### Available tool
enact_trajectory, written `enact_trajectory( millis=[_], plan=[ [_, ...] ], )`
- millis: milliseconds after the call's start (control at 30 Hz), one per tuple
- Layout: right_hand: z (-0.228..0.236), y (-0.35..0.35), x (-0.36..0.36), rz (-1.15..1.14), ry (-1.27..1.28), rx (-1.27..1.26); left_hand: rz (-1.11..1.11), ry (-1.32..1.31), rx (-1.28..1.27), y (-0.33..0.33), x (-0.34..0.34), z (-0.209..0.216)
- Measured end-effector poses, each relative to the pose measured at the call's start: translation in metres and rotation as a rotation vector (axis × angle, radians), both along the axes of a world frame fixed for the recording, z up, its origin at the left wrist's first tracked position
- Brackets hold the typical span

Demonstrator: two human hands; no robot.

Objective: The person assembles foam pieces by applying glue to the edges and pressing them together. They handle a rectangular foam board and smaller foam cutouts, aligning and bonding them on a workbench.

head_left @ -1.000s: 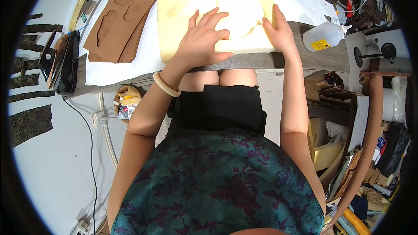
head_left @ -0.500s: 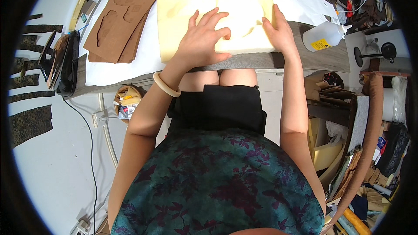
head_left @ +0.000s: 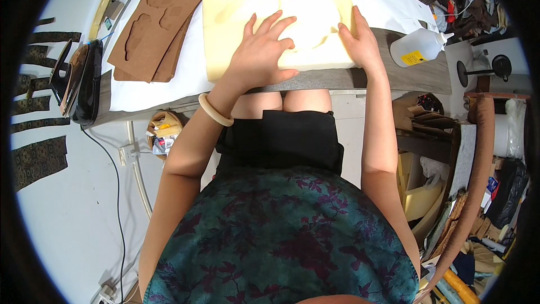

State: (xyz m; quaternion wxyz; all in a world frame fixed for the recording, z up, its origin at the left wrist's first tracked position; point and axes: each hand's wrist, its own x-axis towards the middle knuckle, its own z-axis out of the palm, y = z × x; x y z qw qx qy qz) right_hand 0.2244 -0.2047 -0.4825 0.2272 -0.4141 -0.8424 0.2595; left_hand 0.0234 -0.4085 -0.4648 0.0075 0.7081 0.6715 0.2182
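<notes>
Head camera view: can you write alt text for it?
A person's left hand is spread over a pale yellow foam slab on a table; the right hand touches the slab's right edge. Brown sheets with cutouts lie to the left, a whitish bottle to the right.

"Where are the hands?"
"The left hand lies over a pale yellow rectangular foam slab, fingers spread. The right hand rests against the slab's right side, thumb lapping onto the top."
"What carries the slab?"
"A grey wood-grain table, partly covered by a white sheet. The slab lies close to the surface's near edge."
"And either side?"
"Overlapping flat brown panels with cut-out outlines toward the left end; a translucent white plastic bottle with a yellow label near the right edge."
"The wrist?"
"A cream ring-shaped bangle circles the left one."
</notes>
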Motion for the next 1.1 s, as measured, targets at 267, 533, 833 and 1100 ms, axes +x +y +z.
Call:
enact_trajectory(
  millis=[267, 533, 833, 1100],
  plan=[
    [-0.001, 0.001, 0.001, 0.005, -0.001, 0.011, 0.017, 0.025, -0.005, 0.000, 0.002, 0.000],
    [0.001, 0.001, 0.001, 0.007, -0.008, 0.006, 0.021, 0.030, 0.005, 0.000, 0.002, -0.001],
    [-0.008, 0.004, 0.002, 0.090, -0.163, 0.456, 0.017, 0.036, -0.014, 0.000, 0.002, 0.002],
    [0.015, 0.007, -0.026, 0.274, -0.344, 0.342, 0.022, 0.055, -0.026, 0.000, 0.003, 0.003]
  ],
)
